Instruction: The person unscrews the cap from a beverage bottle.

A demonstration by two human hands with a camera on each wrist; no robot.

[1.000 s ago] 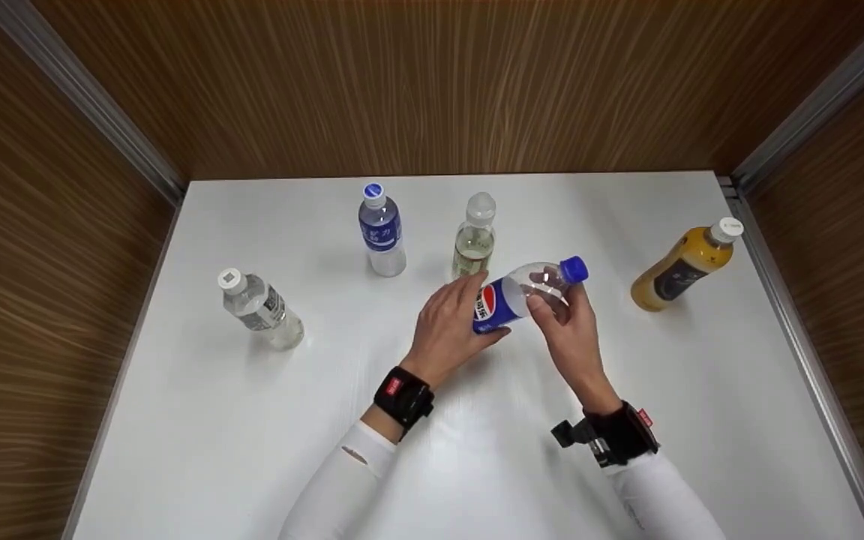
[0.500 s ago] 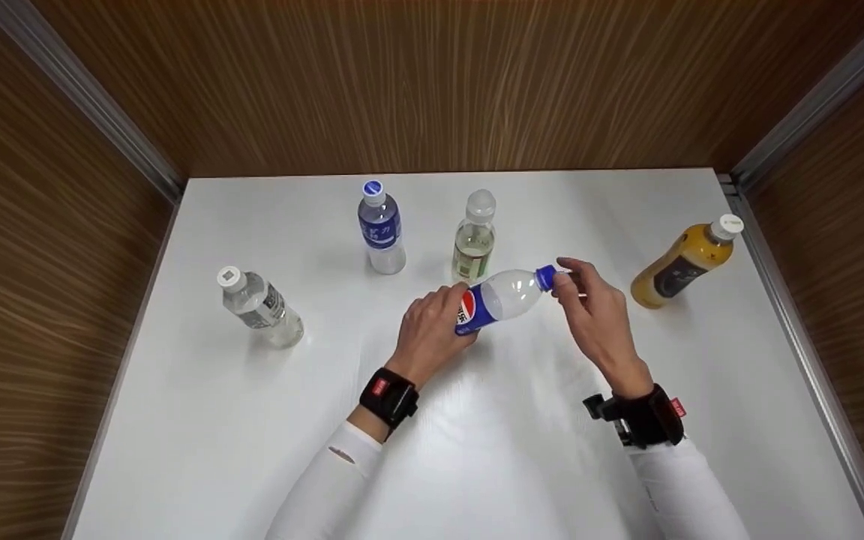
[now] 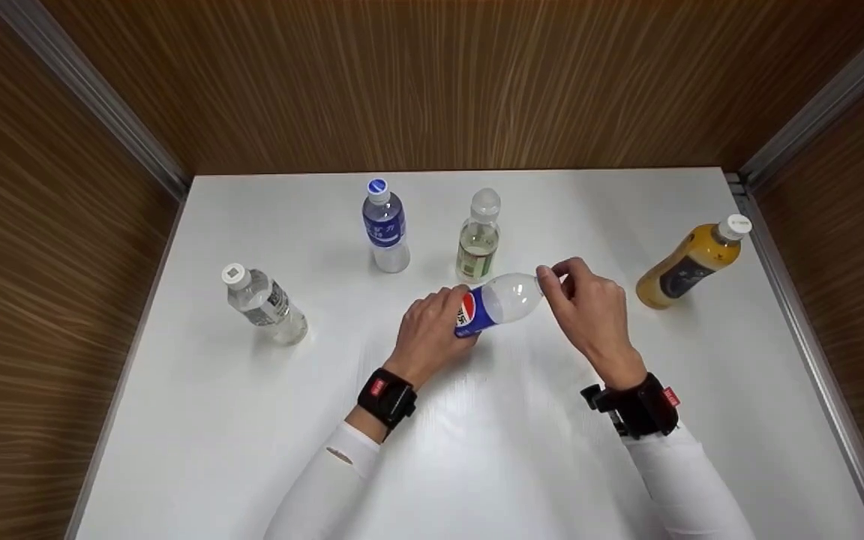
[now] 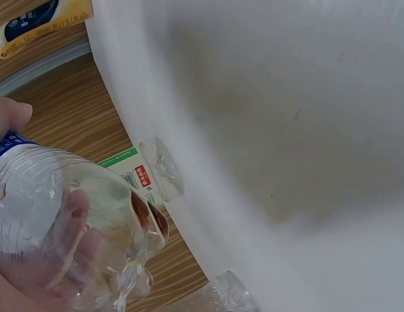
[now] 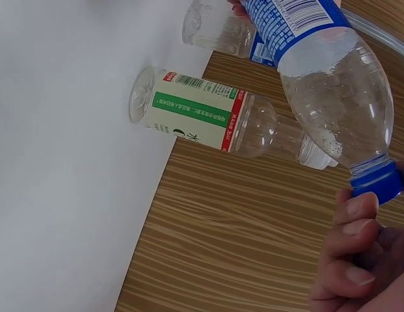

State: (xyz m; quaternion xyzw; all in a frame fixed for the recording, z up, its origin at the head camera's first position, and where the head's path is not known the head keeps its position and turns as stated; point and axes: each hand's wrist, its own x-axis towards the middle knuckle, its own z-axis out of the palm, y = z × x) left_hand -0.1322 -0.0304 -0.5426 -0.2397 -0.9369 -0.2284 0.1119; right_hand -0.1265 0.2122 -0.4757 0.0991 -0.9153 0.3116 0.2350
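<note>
A clear Pepsi bottle (image 3: 511, 298) with a blue label is held tilted above the white table, its neck toward the right. My left hand (image 3: 430, 330) grips it round the lower body, covering the base. At the neck, my right hand (image 3: 588, 309) pinches the blue cap (image 5: 378, 181), which the fingers hide in the head view. In the right wrist view the cap sits on the bottle's mouth, with fingertips (image 5: 363, 205) against it. The left wrist view shows the bottle's clear ridged base end (image 4: 117, 214) close up.
Behind the held bottle stands a clear bottle with a green label (image 3: 478, 240). Left of that is a blue-labelled bottle (image 3: 385, 229), and farther left a white-capped clear bottle (image 3: 265, 304). An amber drink bottle (image 3: 691, 262) stands right. Wood-grain panels (image 3: 447, 82) border the white table (image 3: 199, 420).
My right hand has gone from the bottle's shoulder to its cap, first shifting right, then closing over it. My left hand has moved slightly left with the bottle, which now lies flatter.
</note>
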